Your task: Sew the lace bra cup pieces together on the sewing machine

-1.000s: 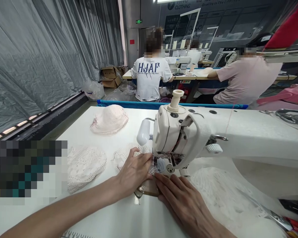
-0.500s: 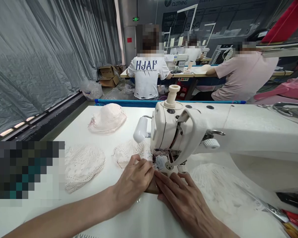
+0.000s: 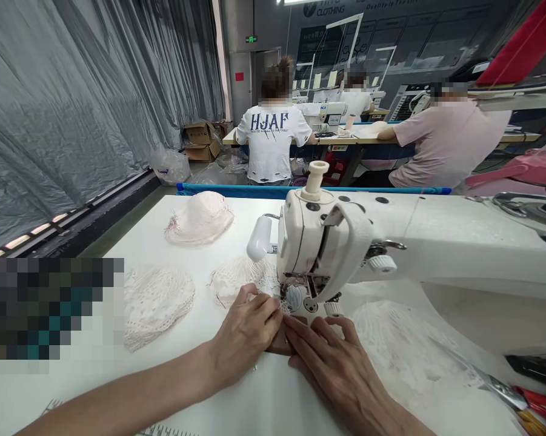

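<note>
My left hand (image 3: 248,333) has its fingers pinched together on the edge of a white lace piece (image 3: 240,278), just in front of the needle area of a white sewing machine (image 3: 295,236). The lace spreads out behind that hand. My right hand (image 3: 336,357) lies flat beside it, fingers stretched out, index fingertip touching the lace edge near the left fingertips. Under both hands part of a brown plate (image 3: 279,346) shows. The needle and the stitched edge are mostly hidden by my fingers.
A pale hat-shaped fabric piece (image 3: 200,218) and a folded lace piece (image 3: 159,306) lie on the left of the white table. On the right are sheer lace (image 3: 391,339), scissors (image 3: 504,387) and a black object (image 3: 536,370). Several people sit at machines beyond.
The view has tilted slightly, so the scene sits a little lower. Both hands keep nearly the same place and pose at the machine; the lace shows no clear movement.
</note>
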`<state>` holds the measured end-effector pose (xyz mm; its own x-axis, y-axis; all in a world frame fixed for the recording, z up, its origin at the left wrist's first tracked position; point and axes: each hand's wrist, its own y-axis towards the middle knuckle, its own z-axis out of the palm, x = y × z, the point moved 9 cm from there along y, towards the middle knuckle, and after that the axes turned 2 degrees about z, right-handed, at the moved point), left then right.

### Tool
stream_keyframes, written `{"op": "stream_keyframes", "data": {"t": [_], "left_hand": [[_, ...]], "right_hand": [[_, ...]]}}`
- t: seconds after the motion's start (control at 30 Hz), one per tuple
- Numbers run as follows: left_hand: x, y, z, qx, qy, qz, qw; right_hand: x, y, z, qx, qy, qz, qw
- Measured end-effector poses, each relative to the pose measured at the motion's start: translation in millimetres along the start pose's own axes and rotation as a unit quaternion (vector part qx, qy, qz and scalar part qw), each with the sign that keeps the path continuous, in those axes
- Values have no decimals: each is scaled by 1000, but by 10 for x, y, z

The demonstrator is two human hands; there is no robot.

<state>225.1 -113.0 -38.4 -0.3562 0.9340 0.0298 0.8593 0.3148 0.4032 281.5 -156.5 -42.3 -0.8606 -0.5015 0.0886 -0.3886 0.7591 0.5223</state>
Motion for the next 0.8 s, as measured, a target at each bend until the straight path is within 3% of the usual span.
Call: {"op": "stream_keyframes", "data": {"t": [0.37, 0.8], "left_hand": [[135, -7, 79, -9, -21, -11, 1000], [277, 42, 131, -1, -20, -26, 999]], "right_hand": [[-54, -1, 52, 22, 2, 16, 1000], [-103, 3, 49, -5, -26, 32, 999]]}}
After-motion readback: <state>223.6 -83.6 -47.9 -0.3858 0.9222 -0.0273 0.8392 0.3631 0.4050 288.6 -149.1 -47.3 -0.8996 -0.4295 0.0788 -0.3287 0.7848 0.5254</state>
